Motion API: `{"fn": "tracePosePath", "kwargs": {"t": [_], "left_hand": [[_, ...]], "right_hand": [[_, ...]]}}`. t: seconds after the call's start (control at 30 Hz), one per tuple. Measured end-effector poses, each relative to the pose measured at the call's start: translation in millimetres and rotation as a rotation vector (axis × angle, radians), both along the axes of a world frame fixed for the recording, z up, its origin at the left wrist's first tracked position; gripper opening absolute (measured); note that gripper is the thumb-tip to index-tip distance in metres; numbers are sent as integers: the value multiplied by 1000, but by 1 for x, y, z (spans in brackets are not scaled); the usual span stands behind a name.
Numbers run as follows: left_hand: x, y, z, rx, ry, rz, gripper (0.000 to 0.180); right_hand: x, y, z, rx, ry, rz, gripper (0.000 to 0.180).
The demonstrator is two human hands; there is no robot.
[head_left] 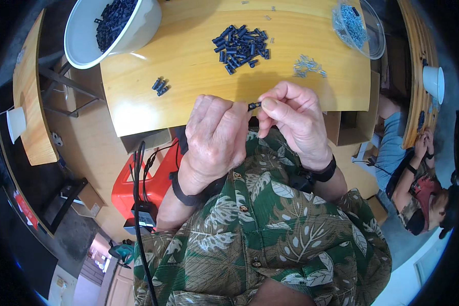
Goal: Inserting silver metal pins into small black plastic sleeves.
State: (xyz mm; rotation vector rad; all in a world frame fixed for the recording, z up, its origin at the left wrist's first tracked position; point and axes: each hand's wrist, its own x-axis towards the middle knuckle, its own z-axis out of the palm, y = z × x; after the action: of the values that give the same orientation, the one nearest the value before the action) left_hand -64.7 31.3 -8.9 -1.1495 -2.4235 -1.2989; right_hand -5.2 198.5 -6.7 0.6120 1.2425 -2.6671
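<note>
In front of my chest, at the table's near edge, both hands meet at a small black plastic part. My left hand is closed, back upward, with the part sticking out from its fingertips. The thumb and forefinger of my right hand pinch the part's other end; whether a tiny metal piece is also between them I cannot tell. Beyond the hands lies a pile of black plastic parts. To its right is a small heap of silvery metal pieces. Several black parts lie apart on the left.
A large white bowl full of black parts stands at the table's far left. A clear tub with a bag of metal pieces is at the far right. Another person sits at a side table on the right. A red stool stands lower left.
</note>
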Motion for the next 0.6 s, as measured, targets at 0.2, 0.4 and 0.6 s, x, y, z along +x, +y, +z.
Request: {"fn": "tracePosePath", "kwargs": {"t": [0.2, 0.4, 0.6], "left_hand": [[-1, -1, -6, 6, -17, 6, 29], [2, -3, -5, 47, -179, 46, 26], [2, -5, 2, 106, -376, 68, 19]], "right_hand": [[-3, -2, -8, 27, -31, 22, 13], [-3, 2, -8, -37, -43, 38, 13], [-1, 1, 2, 32, -7, 24, 13]]}}
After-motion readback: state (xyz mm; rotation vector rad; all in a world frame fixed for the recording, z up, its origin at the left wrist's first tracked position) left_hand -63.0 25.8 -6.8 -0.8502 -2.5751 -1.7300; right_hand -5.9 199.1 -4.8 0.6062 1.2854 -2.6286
